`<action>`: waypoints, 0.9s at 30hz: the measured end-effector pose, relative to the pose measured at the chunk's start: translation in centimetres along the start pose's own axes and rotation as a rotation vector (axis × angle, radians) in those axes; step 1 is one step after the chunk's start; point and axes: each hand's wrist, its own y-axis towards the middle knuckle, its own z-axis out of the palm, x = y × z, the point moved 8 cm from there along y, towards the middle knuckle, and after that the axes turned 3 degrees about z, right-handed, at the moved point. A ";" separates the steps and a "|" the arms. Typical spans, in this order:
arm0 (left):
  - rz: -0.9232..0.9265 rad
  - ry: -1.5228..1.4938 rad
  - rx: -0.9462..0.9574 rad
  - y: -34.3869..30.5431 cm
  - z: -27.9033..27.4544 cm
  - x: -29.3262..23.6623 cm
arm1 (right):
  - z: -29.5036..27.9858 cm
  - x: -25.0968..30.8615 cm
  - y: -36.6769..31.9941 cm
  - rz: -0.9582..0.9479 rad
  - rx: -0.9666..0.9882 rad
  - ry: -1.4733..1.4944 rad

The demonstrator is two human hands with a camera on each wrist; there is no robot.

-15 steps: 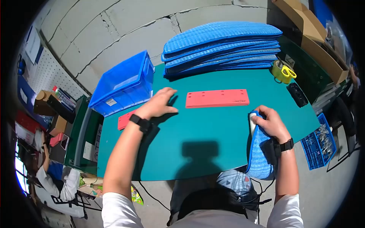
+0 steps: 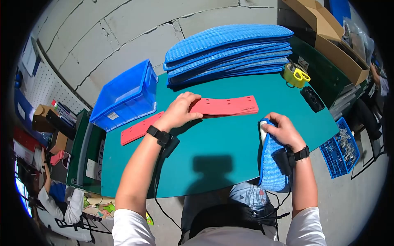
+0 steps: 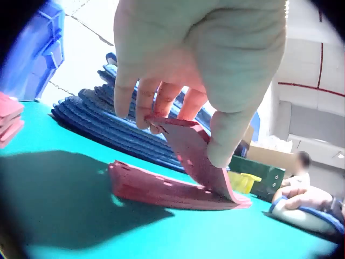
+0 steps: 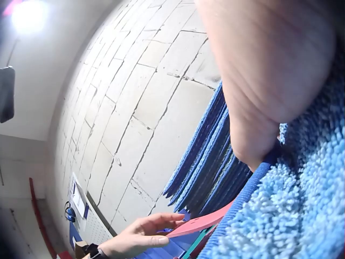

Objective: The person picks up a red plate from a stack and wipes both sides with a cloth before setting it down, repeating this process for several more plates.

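My left hand (image 2: 178, 111) pinches the left end of a red strip (image 2: 236, 105) between thumb and fingers. In the left wrist view that end of the red strip (image 3: 188, 148) is bent upward, while more red strips (image 3: 156, 190) lie flat beneath it. My right hand (image 2: 285, 130) grips a folded blue pad (image 2: 272, 166) with a white edge near the table's right front. Other red strips (image 2: 139, 130) lie beside the blue bin, left of my left hand.
Behind stands a stack of blue pads (image 2: 225, 49), with a blue bin (image 2: 123, 96) to its left. Yellow scissors and tape (image 2: 296, 76) and a black object (image 2: 312, 99) are at the right edge of the green table (image 2: 172, 172). A blue basket (image 2: 340, 149) sits lower right.
My left hand has moved right onto the red strips and lifted the left end of one. My right hand still holds the blue pad. The head view has shifted slightly.
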 end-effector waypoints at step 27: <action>0.022 -0.193 0.245 -12.7 -0.2 -2.1 | 0.6 0.5 0.1 0.051 0.050 0.060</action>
